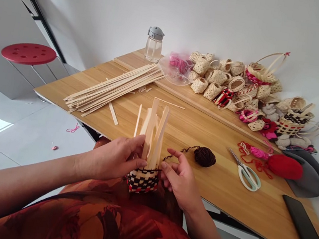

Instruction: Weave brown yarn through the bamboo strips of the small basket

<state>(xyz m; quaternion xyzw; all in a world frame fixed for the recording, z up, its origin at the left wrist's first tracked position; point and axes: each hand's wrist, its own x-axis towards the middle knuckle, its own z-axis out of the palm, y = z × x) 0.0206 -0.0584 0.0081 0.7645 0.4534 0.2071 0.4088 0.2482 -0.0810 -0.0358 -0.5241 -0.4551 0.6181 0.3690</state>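
Observation:
A small half-woven basket (143,181) stands upright at my lap, checkered in black and cream with red near its base. Bare wooden strips (150,126) rise from its top. My left hand (123,156) grips the basket's upper left side, thumb and fingers closed around the strips. On the right side, my right hand (179,177) pinches dark yarn (166,159) close to the weave, its index finger raised. The yarn runs across the front of the strips and back to a dark brown ball (205,156) on the table. Part of the left fingers is hidden behind the strips.
A pile of flat wooden strips (119,87) lies at the table's left. Scissors (246,174), red yarn (285,166) and a black phone (305,229) lie to the right. Small woven baskets (214,76) line the wall near a bottle (153,46). A red stool (29,53) stands at left.

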